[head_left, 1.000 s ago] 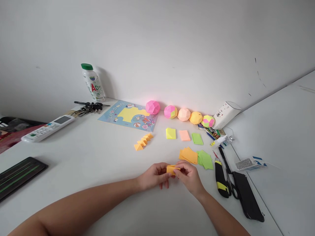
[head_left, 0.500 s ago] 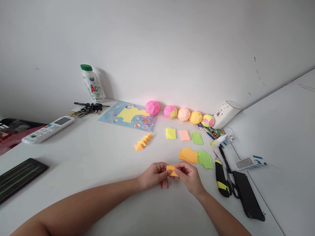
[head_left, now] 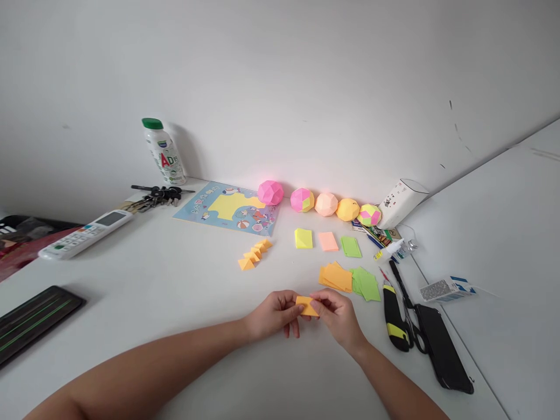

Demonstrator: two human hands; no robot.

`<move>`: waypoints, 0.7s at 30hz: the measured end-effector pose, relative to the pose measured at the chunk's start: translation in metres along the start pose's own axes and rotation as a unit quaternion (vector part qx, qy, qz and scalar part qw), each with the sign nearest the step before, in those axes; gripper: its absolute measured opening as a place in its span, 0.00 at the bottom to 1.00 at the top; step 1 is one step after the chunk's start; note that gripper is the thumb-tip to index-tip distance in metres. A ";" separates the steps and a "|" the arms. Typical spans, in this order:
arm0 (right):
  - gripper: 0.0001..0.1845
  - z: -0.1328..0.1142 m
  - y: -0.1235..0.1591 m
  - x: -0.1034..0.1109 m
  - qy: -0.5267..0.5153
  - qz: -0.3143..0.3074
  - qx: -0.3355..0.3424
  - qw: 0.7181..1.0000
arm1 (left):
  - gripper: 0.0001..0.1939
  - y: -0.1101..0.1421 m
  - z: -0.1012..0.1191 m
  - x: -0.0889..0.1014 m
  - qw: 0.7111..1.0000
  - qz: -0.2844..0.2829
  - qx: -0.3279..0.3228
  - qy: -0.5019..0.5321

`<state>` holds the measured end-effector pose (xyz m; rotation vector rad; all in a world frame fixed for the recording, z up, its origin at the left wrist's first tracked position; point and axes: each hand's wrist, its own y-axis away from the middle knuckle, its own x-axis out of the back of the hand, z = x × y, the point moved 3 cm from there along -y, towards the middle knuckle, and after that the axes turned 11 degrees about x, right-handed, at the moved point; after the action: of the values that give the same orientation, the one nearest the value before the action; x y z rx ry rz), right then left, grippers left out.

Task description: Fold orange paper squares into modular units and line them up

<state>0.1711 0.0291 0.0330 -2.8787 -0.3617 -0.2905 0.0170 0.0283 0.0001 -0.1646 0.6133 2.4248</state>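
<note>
A small orange piece of paper [head_left: 307, 305] is pinched between my two hands above the table. My left hand [head_left: 276, 312] grips its left end, thumb on the near face. At the other end my right hand [head_left: 338, 315] closes thumb and fingers on it. Just beyond lie a fanned pile of orange paper slips [head_left: 336, 276] and a fanned pile of green slips [head_left: 366, 284]. Several folded orange paper pieces [head_left: 254, 255] stand in a row to the left. Farther back are yellow [head_left: 303, 238], peach [head_left: 328, 241] and green [head_left: 351, 247] paper stacks.
Several faceted paper balls [head_left: 326, 204] line the wall. Scissors [head_left: 413, 326], a utility knife [head_left: 395, 318] and a black phone [head_left: 443, 347] lie at right. Leftward are a remote control [head_left: 85, 234], keys [head_left: 160, 195], a bottle [head_left: 165, 153] and a dark device [head_left: 37, 321].
The orange paper between my fingers now shows a flatter front face, its top edge less open to view. Both hands keep their hold almost in place.
</note>
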 end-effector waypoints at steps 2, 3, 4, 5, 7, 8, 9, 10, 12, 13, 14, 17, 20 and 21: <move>0.09 0.001 0.000 0.000 -0.004 -0.002 0.001 1.000 | 0.20 0.001 0.001 -0.001 1.000 0.001 0.005 -0.003; 0.09 0.001 0.000 0.000 -0.006 -0.003 -0.001 1.000 | 0.21 0.001 0.002 -0.001 1.000 0.003 0.006 -0.003; 0.08 0.002 0.000 0.000 -0.008 -0.004 -0.003 1.000 | 0.21 0.001 0.003 -0.001 1.000 0.004 0.006 -0.003; 0.09 0.002 0.000 0.000 -0.009 -0.004 -0.005 1.000 | 0.21 0.002 0.004 -0.002 1.000 0.004 0.005 -0.004; 0.09 0.002 0.000 0.000 -0.013 -0.005 -0.009 1.000 | 0.21 0.003 0.005 -0.002 1.000 0.003 0.006 -0.003; 0.09 0.002 0.000 0.000 -0.015 -0.005 -0.010 1.000 | 0.21 0.003 0.005 -0.002 1.000 0.003 0.006 -0.003; 0.09 0.002 0.000 0.000 -0.019 -0.005 -0.009 1.000 | 0.21 0.004 0.005 -0.002 1.000 0.004 0.005 -0.003; 0.08 0.001 -0.001 -0.001 -0.022 -0.007 -0.009 1.000 | 0.21 0.004 0.006 -0.002 1.000 0.004 0.004 -0.005; 0.08 0.001 -0.001 -0.001 -0.024 -0.007 -0.007 1.000 | 0.21 0.005 0.006 -0.002 1.000 0.003 0.001 -0.009; 0.08 0.000 -0.001 -0.001 -0.022 -0.006 -0.006 1.000 | 0.22 0.005 0.006 -0.002 1.000 0.001 0.000 -0.012; 0.08 0.000 -0.001 -0.001 -0.017 -0.003 -0.005 1.000 | 0.22 0.005 0.006 -0.002 1.000 -0.001 -0.001 -0.015; 0.09 0.001 -0.001 0.000 -0.004 0.009 -0.004 1.000 | 0.22 0.005 0.004 -0.002 1.000 -0.006 -0.002 -0.017; 0.10 0.003 -0.001 0.000 -0.014 0.008 -0.011 1.000 | 0.21 0.005 0.002 -0.002 1.000 -0.002 -0.005 -0.017; 0.10 0.004 -0.001 0.000 -0.017 0.008 -0.012 1.000 | 0.21 0.005 0.001 -0.002 1.000 0.001 -0.007 -0.017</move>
<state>0.1720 0.0305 0.0298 -2.9113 -0.3445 -0.2457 0.0155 0.0248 0.0036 -0.1275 0.5823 2.4285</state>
